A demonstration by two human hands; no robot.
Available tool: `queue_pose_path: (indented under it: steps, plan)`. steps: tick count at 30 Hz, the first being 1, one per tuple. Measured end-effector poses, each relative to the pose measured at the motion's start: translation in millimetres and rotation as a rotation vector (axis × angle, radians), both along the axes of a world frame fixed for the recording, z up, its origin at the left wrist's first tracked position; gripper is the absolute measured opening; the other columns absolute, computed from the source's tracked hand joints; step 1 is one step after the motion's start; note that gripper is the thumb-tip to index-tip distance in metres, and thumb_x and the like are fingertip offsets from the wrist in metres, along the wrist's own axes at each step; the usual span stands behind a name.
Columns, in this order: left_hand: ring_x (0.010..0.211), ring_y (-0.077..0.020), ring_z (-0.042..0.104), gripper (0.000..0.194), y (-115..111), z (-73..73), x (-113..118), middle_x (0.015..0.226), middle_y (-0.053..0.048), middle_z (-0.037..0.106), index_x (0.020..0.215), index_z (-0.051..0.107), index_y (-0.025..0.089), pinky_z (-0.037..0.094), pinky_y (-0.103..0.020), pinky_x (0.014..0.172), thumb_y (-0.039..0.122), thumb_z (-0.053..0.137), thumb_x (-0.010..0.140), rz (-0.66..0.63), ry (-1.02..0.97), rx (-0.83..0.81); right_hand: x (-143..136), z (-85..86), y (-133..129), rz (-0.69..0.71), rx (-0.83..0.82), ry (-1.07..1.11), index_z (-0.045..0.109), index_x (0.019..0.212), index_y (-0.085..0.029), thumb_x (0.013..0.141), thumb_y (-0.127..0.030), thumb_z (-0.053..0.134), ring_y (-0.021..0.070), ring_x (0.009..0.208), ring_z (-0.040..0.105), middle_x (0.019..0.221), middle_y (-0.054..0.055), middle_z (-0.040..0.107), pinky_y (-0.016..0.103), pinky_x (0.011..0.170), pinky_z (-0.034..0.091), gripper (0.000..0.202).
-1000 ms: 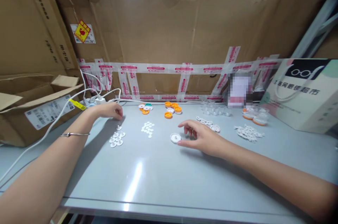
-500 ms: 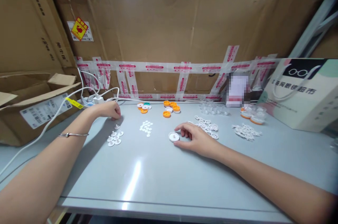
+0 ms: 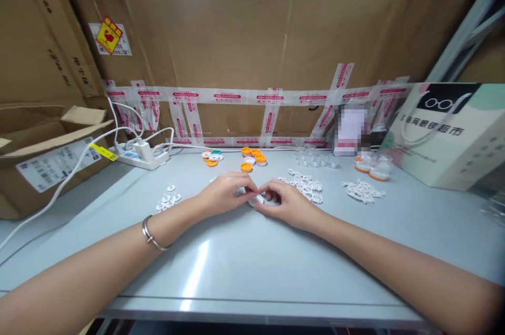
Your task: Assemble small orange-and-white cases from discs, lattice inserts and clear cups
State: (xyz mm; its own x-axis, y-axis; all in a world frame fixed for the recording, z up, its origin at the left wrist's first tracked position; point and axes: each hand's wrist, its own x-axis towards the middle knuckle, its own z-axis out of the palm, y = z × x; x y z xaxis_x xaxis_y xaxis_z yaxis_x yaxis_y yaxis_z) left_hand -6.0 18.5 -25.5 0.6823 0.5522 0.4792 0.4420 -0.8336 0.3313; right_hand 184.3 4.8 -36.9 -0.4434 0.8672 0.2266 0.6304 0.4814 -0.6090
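Observation:
A shallow white round plastic cap (image 3: 258, 200) lies on the table between my two hands. My right hand (image 3: 290, 203) grips its rim from the right with thumb and fingers. Over the cap's left side comes my left hand (image 3: 229, 192), fingertips pinched together; whatever they hold is hidden. White stemmed discs (image 3: 168, 201) sit in a group left of my left wrist. Just behind my right hand spreads a pile of white openwork pieces (image 3: 303, 185). Orange round caps (image 3: 252, 156) and a group of white, orange and green discs (image 3: 213, 156) lie farther back.
Clear plastic cups (image 3: 315, 156) stand at the back, with orange-based clear pieces (image 3: 373, 166) to their right. More white pieces (image 3: 363, 191) lie at right. A paper bag (image 3: 442, 135), a power strip (image 3: 148, 156) with cables and an open carton (image 3: 51, 156) flank the table.
My left hand has moved right from the back left, near the stemmed discs, to the white cap. My right hand stays at the cap. The view has shifted slightly.

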Motion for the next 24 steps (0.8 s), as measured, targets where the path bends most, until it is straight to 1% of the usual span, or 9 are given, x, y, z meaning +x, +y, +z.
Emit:
queue_pose_path:
  steps: [4, 10, 17, 20, 24]
  plan:
    - [0.074, -0.0117, 0.058, 0.011, 3, -2.2, -3, 0.077, -0.002, 0.065, 0.08, 0.063, 0.016, 0.042, -0.023, 0.073, 0.018, 0.052, 0.082, -0.027, 0.042, 0.027, 1, -1.8, 1, 0.018, 0.014, 0.003, 0.063, 0.087, -0.02, 0.071, -0.039, 0.062, 0.0104, 0.065, 0.045, 0.074, 0.0, 0.052, 0.023, 0.06, 0.037, 0.025]
    - [0.075, -0.0114, 0.059, 0.011, 3, -5.8, -2, 0.078, -0.002, 0.065, 0.08, 0.063, 0.017, 0.04, -0.023, 0.074, 0.019, 0.053, 0.083, -0.002, 0.055, 0.083, 2, -1.8, 1, 0.021, 0.025, 0.002, 0.064, 0.088, -0.02, 0.071, -0.039, 0.061, 0.0103, 0.065, 0.046, 0.074, 0.0, 0.052, 0.022, 0.06, 0.037, 0.026]
    - [0.076, -0.0118, 0.06, 0.012, 4, -7.5, -4, 0.079, -0.002, 0.065, 0.081, 0.064, 0.017, 0.041, -0.025, 0.074, 0.022, 0.053, 0.083, -0.027, 0.07, 0.066, 2, -1.6, 1, 0.029, 0.024, 0.006, 0.064, 0.089, -0.019, 0.071, -0.039, 0.062, 0.0109, 0.066, 0.047, 0.075, 0.001, 0.053, 0.023, 0.061, 0.038, 0.027]
    - [0.075, -0.0116, 0.06, 0.012, 5, -4.3, -7, 0.079, -0.003, 0.066, 0.083, 0.065, 0.017, 0.043, -0.024, 0.074, 0.022, 0.053, 0.083, -0.059, 0.039, 0.047, 1, -1.3, 1, 0.034, 0.017, 0.013, 0.064, 0.091, -0.019, 0.071, -0.038, 0.062, 0.011, 0.066, 0.047, 0.076, 0.001, 0.054, 0.023, 0.061, 0.038, 0.028]
    - [0.078, -0.0122, 0.06, 0.015, 3, 4.3, -11, 0.083, -0.004, 0.066, 0.087, 0.065, 0.016, 0.044, -0.024, 0.074, 0.021, 0.051, 0.085, -0.059, 0.019, 0.043, 1, -0.6, 1, 0.022, 0.006, 0.004, 0.063, 0.09, -0.019, 0.071, -0.036, 0.062, 0.0105, 0.065, 0.047, 0.075, 0.0, 0.053, 0.023, 0.061, 0.038, 0.026]
